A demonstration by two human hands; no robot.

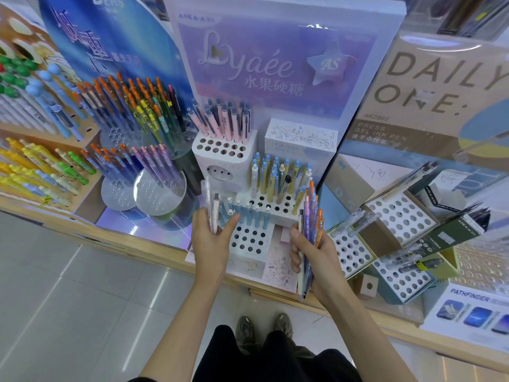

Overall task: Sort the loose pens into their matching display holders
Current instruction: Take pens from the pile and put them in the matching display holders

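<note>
My left hand [210,241] holds two pale pens [211,205], white and pinkish, upright in front of the low white holder [249,239], whose back row carries blue pens. My right hand [314,253] grips a mixed bundle of pens [310,216], orange, purple, blue and white, just right of that holder. Behind it, a middle white tier [278,208] holds yellow and blue pens. The tall white block [223,148] at the back carries pink pens. Many holes in all three tiers stand empty.
Round clear holders [162,193] with orange, purple and blue pens stand at left, beside a wooden rack of yellow and green pens [41,172]. Cardboard trays with hole grids [399,216] and a few loose clear pens lie at right. The wooden shelf edge [154,250] runs below.
</note>
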